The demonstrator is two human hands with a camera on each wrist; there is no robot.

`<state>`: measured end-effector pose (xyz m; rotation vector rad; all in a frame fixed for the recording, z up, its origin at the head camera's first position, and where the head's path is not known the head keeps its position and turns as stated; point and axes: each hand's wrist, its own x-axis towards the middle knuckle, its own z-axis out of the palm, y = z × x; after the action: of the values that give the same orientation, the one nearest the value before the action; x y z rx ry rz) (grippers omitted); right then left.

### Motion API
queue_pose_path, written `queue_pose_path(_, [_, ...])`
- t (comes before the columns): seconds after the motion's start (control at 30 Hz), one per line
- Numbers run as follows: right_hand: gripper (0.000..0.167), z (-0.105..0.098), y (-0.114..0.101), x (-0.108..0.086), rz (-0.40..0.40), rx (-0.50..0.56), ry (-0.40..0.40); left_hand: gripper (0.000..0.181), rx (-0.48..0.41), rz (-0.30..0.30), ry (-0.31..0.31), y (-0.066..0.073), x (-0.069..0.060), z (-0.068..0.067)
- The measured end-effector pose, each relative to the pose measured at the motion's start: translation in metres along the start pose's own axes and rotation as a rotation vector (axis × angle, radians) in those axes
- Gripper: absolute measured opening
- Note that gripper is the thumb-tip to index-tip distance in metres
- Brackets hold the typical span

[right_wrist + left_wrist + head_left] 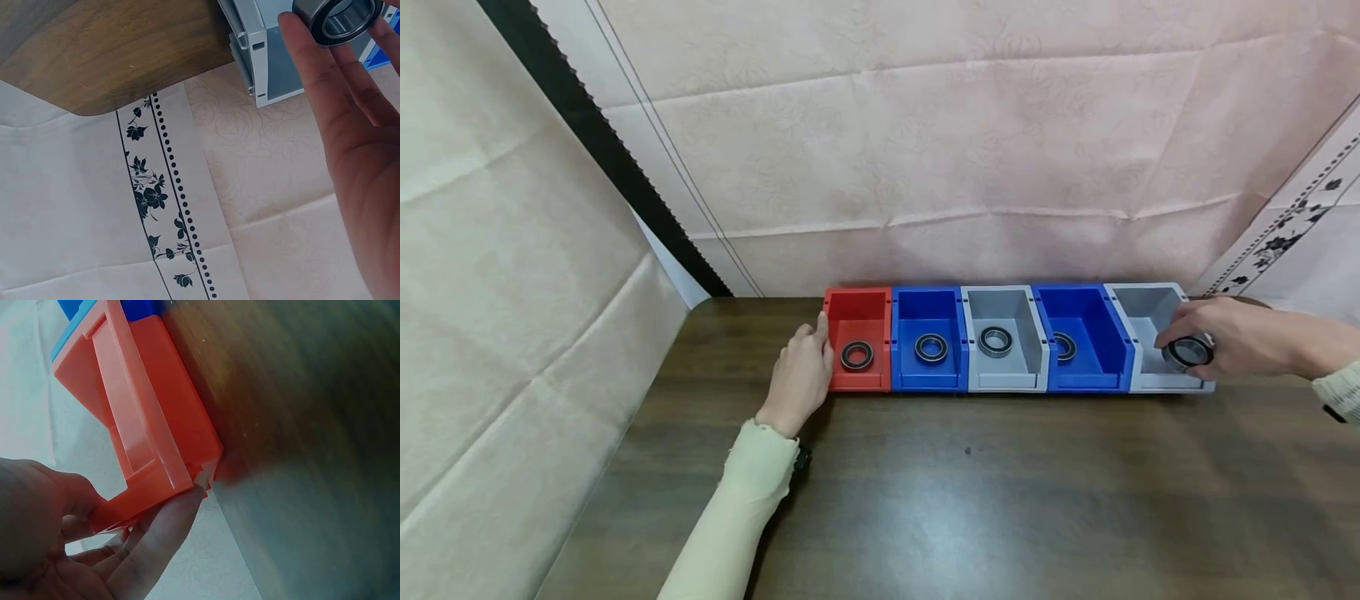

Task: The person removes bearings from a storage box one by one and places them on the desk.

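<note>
The right hand (pixel 1243 337) holds a dark metal bearing ring (pixel 1187 352) between its fingers over the front of the rightmost grey bin (pixel 1150 379). In the right wrist view the ring (pixel 347 22) is pinched by the fingertips beside the grey bin (pixel 259 59). At the row's other end, the left hand (pixel 797 375) grips the side wall of the red bin (pixel 859 382); in the left wrist view its thumb and fingers lie on both sides of the red wall (pixel 147 494). A bearing ring (pixel 857 356) lies in the red bin.
Between the end bins stand a blue bin (pixel 928 382) with a ring (pixel 931 348), a grey bin (pixel 1007 383) with a ring (pixel 996 342), and another blue bin (pixel 1093 367) with a ring (pixel 1064 347). Behind the wooden table (pixel 962 500) hangs pale cloth (pixel 962 167).
</note>
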<state>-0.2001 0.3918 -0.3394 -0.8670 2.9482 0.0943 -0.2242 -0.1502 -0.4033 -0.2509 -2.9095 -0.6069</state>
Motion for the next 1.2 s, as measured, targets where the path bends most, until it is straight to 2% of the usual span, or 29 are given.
queue_pose_path(0.13, [0.042, 0.003, -0.002, -0.004, 0.015, -0.003, -0.027, 0.056, 0.006, 0.006, -0.002, 0.001, 0.000, 0.000])
queue_pose_path(0.27, [0.043, 0.009, -0.002, -0.008, -0.018, 0.045, 0.001, 0.056, 0.002, 0.001, 0.001, 0.001, -0.001, 0.001])
queue_pose_path(0.33, [0.044, 0.015, -0.002, -0.011, -0.078, 0.050, 0.061, 0.056, 0.002, -0.004, -0.002, 0.001, -0.002, 0.001])
queue_pose_path(0.5, [0.048, 0.025, -0.002, -0.018, -0.171, 0.032, 0.204, 0.057, -0.002, -0.009, -0.008, 0.002, -0.004, 0.001])
queue_pose_path(0.63, [0.049, 0.029, -0.003, -0.023, -0.216, 0.032, 0.260, 0.056, -0.017, -0.009, -0.004, 0.002, -0.004, 0.001])
queue_pose_path(0.83, [0.052, 0.032, -0.013, -0.026, -0.286, 0.043, 0.281, 0.056, -0.024, -0.009, -0.010, 0.002, -0.003, 0.000])
queue_pose_path(1.07, [0.050, 0.036, -0.026, -0.026, -0.291, 0.084, 0.235, 0.056, 0.004, -0.002, 0.010, 0.002, -0.002, -0.001])
queue_pose_path(1.2, [0.052, 0.041, -0.026, -0.028, -0.330, 0.094, 0.282, 0.056, -0.003, -0.006, 0.006, 0.001, -0.001, -0.001])
